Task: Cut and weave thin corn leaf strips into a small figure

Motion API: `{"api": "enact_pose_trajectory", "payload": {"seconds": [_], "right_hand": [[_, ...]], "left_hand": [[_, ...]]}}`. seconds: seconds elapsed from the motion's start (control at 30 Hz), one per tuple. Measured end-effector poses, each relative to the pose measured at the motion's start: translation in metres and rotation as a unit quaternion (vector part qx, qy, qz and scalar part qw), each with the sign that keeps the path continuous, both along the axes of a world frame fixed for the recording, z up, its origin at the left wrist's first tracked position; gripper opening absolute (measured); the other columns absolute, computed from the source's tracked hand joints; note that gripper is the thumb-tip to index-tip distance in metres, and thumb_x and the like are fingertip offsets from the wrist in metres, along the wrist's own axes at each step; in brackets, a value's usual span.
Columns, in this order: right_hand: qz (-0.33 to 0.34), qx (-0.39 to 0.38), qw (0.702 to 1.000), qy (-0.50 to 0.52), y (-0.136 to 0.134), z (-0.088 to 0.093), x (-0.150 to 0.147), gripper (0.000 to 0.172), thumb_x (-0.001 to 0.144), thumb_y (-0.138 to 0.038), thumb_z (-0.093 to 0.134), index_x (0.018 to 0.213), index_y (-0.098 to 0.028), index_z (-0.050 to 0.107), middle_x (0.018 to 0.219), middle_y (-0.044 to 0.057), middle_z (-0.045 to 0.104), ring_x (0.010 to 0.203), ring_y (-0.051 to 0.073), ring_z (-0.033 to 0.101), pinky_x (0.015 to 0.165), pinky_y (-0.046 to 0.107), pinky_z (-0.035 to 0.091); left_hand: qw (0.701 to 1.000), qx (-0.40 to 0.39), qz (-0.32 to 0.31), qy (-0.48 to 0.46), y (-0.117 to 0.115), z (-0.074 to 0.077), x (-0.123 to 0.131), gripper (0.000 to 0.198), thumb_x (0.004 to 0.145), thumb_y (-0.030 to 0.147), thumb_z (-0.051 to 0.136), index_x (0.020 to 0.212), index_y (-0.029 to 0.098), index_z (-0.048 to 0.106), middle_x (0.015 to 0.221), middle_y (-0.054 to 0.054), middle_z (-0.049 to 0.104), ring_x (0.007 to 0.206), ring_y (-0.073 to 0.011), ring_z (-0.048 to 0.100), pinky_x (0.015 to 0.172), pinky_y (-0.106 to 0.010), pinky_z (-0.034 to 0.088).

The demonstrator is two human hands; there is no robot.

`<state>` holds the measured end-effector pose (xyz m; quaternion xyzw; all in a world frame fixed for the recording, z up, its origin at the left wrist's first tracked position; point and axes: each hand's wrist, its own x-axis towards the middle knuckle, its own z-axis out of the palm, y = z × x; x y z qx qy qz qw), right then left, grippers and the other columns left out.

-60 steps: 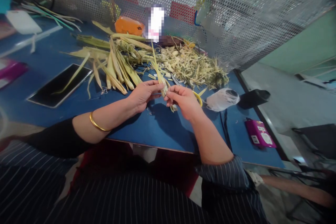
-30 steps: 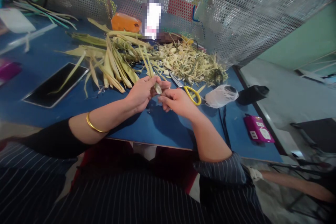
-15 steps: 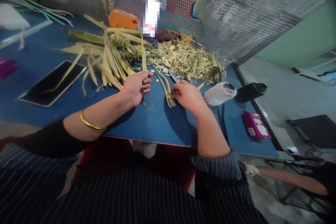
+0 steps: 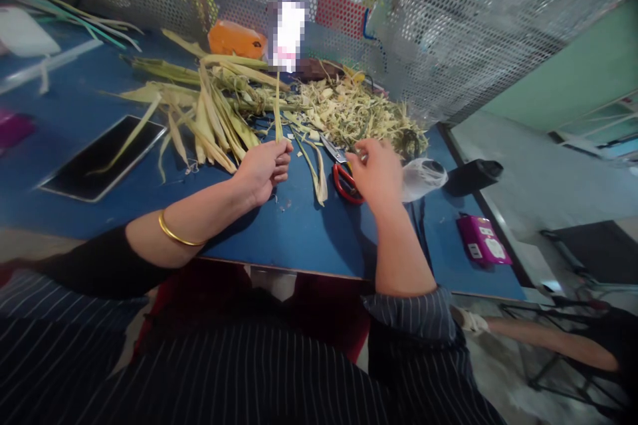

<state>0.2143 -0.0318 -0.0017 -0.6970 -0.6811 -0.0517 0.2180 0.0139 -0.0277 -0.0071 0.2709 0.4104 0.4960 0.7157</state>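
Observation:
My left hand point(image 4: 268, 171) is closed around the lower end of a narrow, pale yellow-green corn husk strip point(image 4: 278, 106), which stands upright above the fist. My right hand point(image 4: 376, 169) is at the near edge of a heap of shredded husk scraps point(image 4: 353, 109). Its fingers are curled together; what lies between them is too small to make out. Partly under that hand lies a pair of scissors point(image 4: 343, 189) with red handles, blades pointing away to the left. Between my hands, a split husk strip point(image 4: 319, 179) rests on the blue table point(image 4: 299, 239).
Left of the heap lies a pile of long dried husks point(image 4: 207, 113), beside a dark tablet point(image 4: 100, 159) with a husk strip on it. An orange packet point(image 4: 236, 38) sits behind. To the right are a plastic-wrapped roll point(image 4: 423, 176), a black cylinder point(image 4: 473, 176) and a magenta box point(image 4: 483, 239).
My right hand has moved right and away from me, off the end of the split strip to the scrap heap, uncovering the red scissor handles. My left hand has barely moved.

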Motion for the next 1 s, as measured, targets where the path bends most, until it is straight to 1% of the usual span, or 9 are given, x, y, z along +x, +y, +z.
{"api": "enact_pose_trajectory", "payload": {"seconds": [0.17,0.27,0.37,0.5,0.57,0.63,0.7,0.87,1.0], "right_hand": [[0.04,-0.169,0.985,-0.015,0.001,-0.012,-0.021,0.018,0.082,-0.034,0.059,0.079,-0.019,0.068,0.08,0.011,0.069,0.075,0.023,0.062,0.068,0.035,0.044],[0.025,-0.163,0.986,0.017,0.005,-0.015,-0.019,0.013,0.078,-0.024,0.056,0.072,-0.019,0.067,0.077,0.01,0.068,0.071,0.022,0.06,0.066,0.034,0.042],[0.039,-0.101,0.979,0.174,0.006,-0.011,-0.013,0.016,0.077,-0.029,0.057,0.065,-0.019,0.062,0.064,0.004,0.061,0.061,0.016,0.053,0.062,0.03,0.04],[0.095,-0.069,0.874,0.472,0.001,-0.006,-0.019,0.016,0.076,-0.034,0.063,0.071,-0.019,0.061,0.052,-0.004,0.049,0.048,0.009,0.041,0.05,0.024,0.033],[0.124,-0.068,0.828,0.543,-0.003,-0.007,-0.027,0.015,0.074,-0.033,0.066,0.072,-0.019,0.062,0.055,-0.005,0.05,0.048,0.007,0.041,0.049,0.023,0.034],[0.139,-0.059,0.81,0.567,-0.006,-0.011,-0.034,0.014,0.072,-0.032,0.068,0.071,-0.019,0.062,0.059,-0.004,0.053,0.051,0.008,0.044,0.05,0.023,0.037],[0.141,-0.041,0.819,0.554,-0.007,-0.016,-0.039,0.014,0.072,-0.032,0.069,0.07,-0.019,0.062,0.063,-0.004,0.054,0.054,0.009,0.046,0.052,0.024,0.04],[0.151,0.041,0.898,0.412,-0.007,-0.024,-0.039,0.008,0.073,-0.027,0.068,0.071,-0.019,0.068,0.069,-0.002,0.054,0.06,0.009,0.045,0.059,0.025,0.04],[0.154,0.05,0.913,0.374,-0.007,-0.023,-0.039,0.008,0.075,-0.023,0.066,0.068,-0.019,0.067,0.067,-0.003,0.053,0.06,0.009,0.043,0.061,0.026,0.038]], "left_hand": [[0.999,0.016,-0.027,0.019,-0.003,-0.001,0.003,0.026,0.093,0.021,0.048,0.069,0.014,0.055,0.049,0.008,0.025,0.037,-0.0028,0.018,0.036,-0.016,0.017],[0.998,0.023,-0.048,0.026,-0.004,-0.004,0.003,0.025,0.094,0.02,0.047,0.073,0.012,0.059,0.049,0.009,0.024,0.037,-0.0029,0.019,0.036,-0.016,0.018],[0.997,0.03,-0.064,0.027,-0.003,-0.009,0.003,0.026,0.094,0.021,0.046,0.076,0.011,0.062,0.05,0.007,0.03,0.036,-0.0032,0.026,0.036,-0.016,0.024],[0.996,0.025,-0.076,0.026,-0.004,-0.012,0.007,0.022,0.092,0.021,0.05,0.079,0.01,0.065,0.066,-0.006,0.062,0.052,-0.0095,0.057,0.054,-0.021,0.05],[0.995,0.01,-0.103,0.008,-0.006,-0.012,0.01,0.02,0.091,0.018,0.05,0.082,0.009,0.065,0.076,-0.011,0.069,0.063,-0.014,0.066,0.065,-0.026,0.056],[0.991,-0.004,-0.13,-0.014,-0.008,-0.01,0.013,0.021,0.092,0.015,0.047,0.087,0.008,0.066,0.079,-0.013,0.071,0.068,-0.0167,0.069,0.07,-0.029,0.058],[0.99,-0.016,-0.141,-0.027,-0.01,-0.007,0.016,0.024,0.094,0.015,0.043,0.09,0.007,0.065,0.078,-0.014,0.071,0.069,-0.0187,0.07,0.071,-0.032,0.058],[0.989,-0.035,-0.138,-0.03,-0.012,-0.006,0.019,0.025,0.094,0.014,0.043,0.087,0.005,0.065,0.072,-0.014,0.069,0.064,-0.0186,0.068,0.071,-0.034,0.058],[0.99,-0.013,-0.137,-0.026,-0.011,-0.011,0.018,0.023,0.094,0.012,0.045,0.081,0.007,0.062,0.066,-0.006,0.062,0.055,-0.0126,0.061,0.067,-0.031,0.057]]}}
